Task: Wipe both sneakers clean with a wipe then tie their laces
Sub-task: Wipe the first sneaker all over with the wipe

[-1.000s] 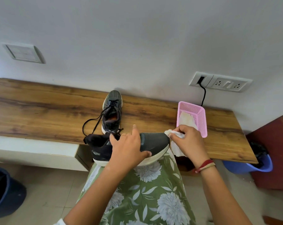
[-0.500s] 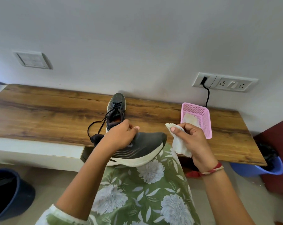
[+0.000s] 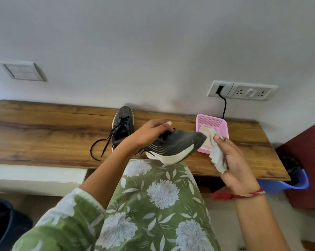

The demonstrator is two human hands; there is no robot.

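1. My left hand (image 3: 149, 133) has its fingers curled over the top of a dark sneaker (image 3: 174, 145). It holds the sneaker in the air above the worktop's (image 3: 44, 127) front edge, toe pointing right.
2. My right hand (image 3: 232, 160) holds a crumpled white wipe (image 3: 216, 153) in loosely bent fingers at the sneaker's toe. I cannot tell whether the wipe touches the toe.
3. Risk: the sneaker is held only from above, so I judge that a firm rub at the toe could twist it out of the hold.
4. Risk: a pink basket (image 3: 212, 122) sits just behind the toe, near the worktop's right end. A long stroke could knock it.
5. Risk: the second sneaker (image 3: 123, 124) stands near the back edge, and its loose laces (image 3: 102, 144) trail toward the front edge. My left forearm passes close and could snag them.
6. Risk: the slack hold could let the wipe drop to the floor.
7. Room: the wall (image 3: 153, 51) hems in the back edge. The worktop's left half offers open wood, and my lap (image 3: 162, 196) lies below the front edge.
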